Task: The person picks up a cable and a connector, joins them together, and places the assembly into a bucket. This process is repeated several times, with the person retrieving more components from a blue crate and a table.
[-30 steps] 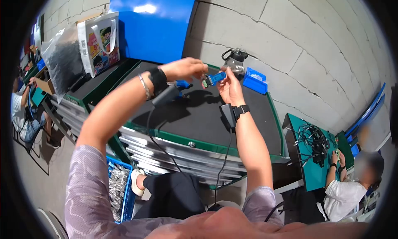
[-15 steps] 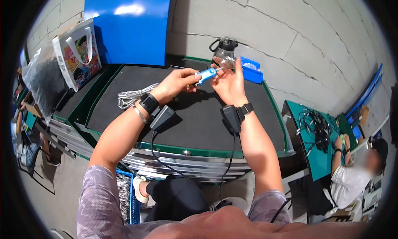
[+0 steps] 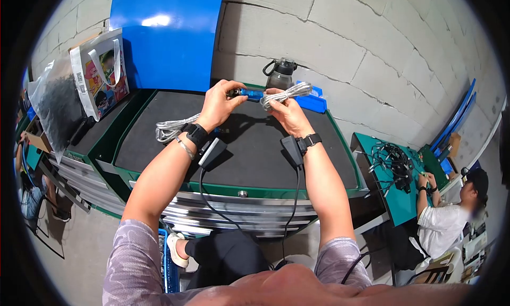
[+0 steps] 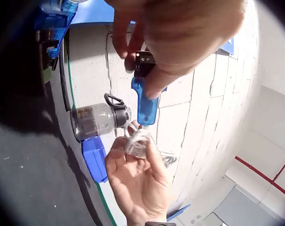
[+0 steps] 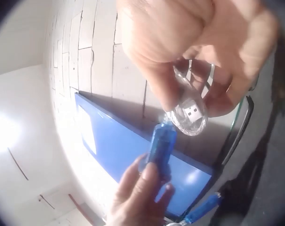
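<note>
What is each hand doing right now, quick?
Left hand: closed, pinching the blue adapter.
Right hand: closed, gripping the coiled clear cable.

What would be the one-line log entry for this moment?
left hand: grips blue adapter | right hand: holds coiled clear cable | both above black bench top

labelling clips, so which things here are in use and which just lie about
In use: blue adapter in left hand; coiled clear cable in right hand.
Lying about: water bottle, blue bin, loose cable bundle, printed bag.
</note>
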Demonstrator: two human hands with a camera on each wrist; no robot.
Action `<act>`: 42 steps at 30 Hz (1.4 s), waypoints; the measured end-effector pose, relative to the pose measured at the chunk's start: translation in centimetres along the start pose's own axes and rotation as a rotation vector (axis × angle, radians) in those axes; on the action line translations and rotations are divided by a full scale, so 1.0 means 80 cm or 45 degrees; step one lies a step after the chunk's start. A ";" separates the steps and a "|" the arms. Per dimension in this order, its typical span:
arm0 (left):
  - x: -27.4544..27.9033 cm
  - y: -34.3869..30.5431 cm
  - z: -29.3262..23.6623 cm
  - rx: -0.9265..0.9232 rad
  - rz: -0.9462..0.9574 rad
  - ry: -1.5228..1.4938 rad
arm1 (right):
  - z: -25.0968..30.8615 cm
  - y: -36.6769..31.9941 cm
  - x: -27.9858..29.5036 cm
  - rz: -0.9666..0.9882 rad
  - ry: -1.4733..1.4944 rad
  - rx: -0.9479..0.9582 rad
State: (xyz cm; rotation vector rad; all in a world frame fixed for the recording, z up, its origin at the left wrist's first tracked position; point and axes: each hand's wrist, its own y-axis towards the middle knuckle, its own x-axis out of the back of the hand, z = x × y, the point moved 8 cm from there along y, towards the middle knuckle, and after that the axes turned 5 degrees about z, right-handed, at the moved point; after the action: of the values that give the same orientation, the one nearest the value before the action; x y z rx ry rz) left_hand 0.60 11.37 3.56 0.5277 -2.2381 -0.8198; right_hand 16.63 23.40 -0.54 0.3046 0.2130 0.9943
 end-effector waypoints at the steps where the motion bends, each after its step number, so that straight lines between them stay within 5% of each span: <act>1: -0.001 0.000 0.000 -0.023 0.006 -0.047 | 0.004 0.000 0.000 -0.031 0.032 0.055; 11: -0.008 0.002 0.005 0.004 0.092 -0.050 | 0.014 0.004 0.014 -0.217 0.111 0.300; 16: 0.004 -0.001 -0.020 -0.195 -0.032 -0.107 | -0.017 0.001 -0.014 -0.080 0.305 -0.088; 24: -0.003 -0.003 -0.016 -0.235 -0.023 -0.159 | 0.005 -0.007 -0.027 -0.162 0.335 0.070; 28: -0.009 -0.002 -0.008 -0.109 0.045 -0.186 | 0.011 -0.004 -0.048 -0.002 0.232 0.106; 42: -0.004 -0.005 -0.024 -0.295 0.030 -0.044 | -0.003 -0.008 -0.048 -0.140 0.347 -0.016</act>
State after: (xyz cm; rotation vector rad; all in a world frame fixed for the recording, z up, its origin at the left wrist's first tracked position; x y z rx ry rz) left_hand 2.27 10.50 4.22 0.3792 -2.1388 -1.0664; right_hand 15.02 19.89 -0.84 0.1432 0.4665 0.9257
